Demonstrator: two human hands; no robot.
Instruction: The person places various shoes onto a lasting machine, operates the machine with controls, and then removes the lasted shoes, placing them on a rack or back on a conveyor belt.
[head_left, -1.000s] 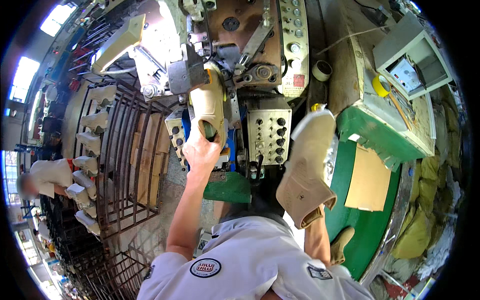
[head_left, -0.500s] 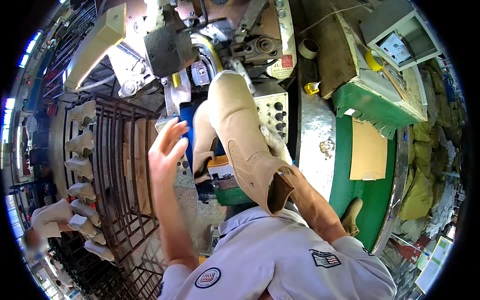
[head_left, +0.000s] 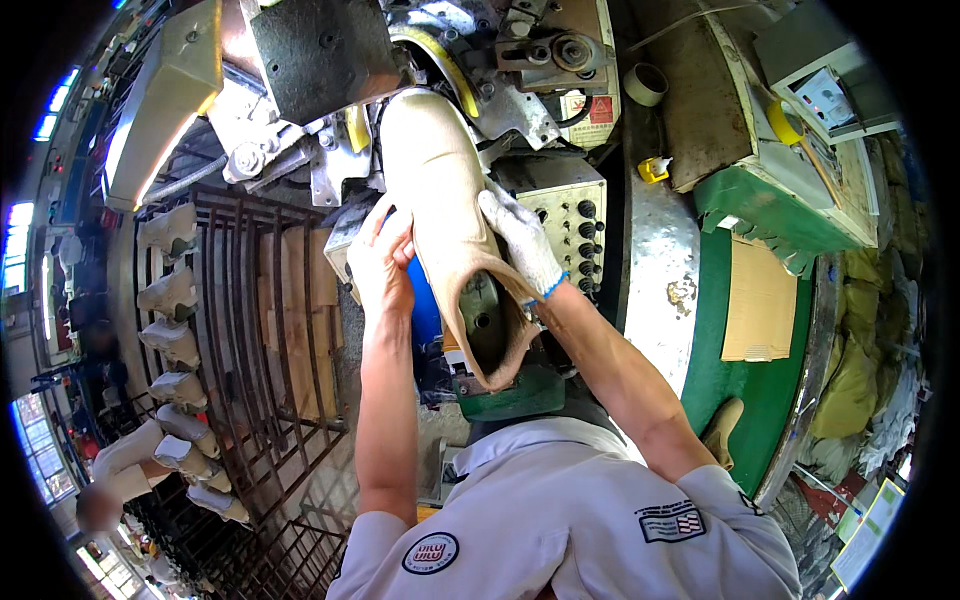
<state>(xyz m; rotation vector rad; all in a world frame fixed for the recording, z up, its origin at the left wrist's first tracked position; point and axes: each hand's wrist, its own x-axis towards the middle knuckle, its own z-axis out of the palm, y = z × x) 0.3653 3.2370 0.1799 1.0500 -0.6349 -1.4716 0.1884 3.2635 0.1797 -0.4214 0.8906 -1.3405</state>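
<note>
A beige boot upper [head_left: 430, 190] points toe-first into the machine [head_left: 455, 75], with its open top facing me. Inside the opening a dark last with a round hole [head_left: 482, 315] shows. My bare left hand [head_left: 384, 262] is closed against the boot's left side, its fingers curled at the edge. On the opposite side my right hand [head_left: 522, 240], in a pale work glove with a blue cuff edge, grips the boot; some of its fingers are hidden behind it. The boot's toe sits right at the machine's metal parts and a yellow curved band [head_left: 440, 62].
A control panel with black knobs [head_left: 585, 235] stands just right of the boot. To the left is a metal rack [head_left: 270, 330], with several pale lasted shoes [head_left: 172, 340] beside it. A lamp [head_left: 165, 95] hangs upper left. On the right are a tape roll [head_left: 645, 85] and cardboard [head_left: 760, 300].
My left hand has come in from the side and taken hold of the boot. The boot has turned upright, toe moved up to the machine. A second beige boot behind it no longer shows.
</note>
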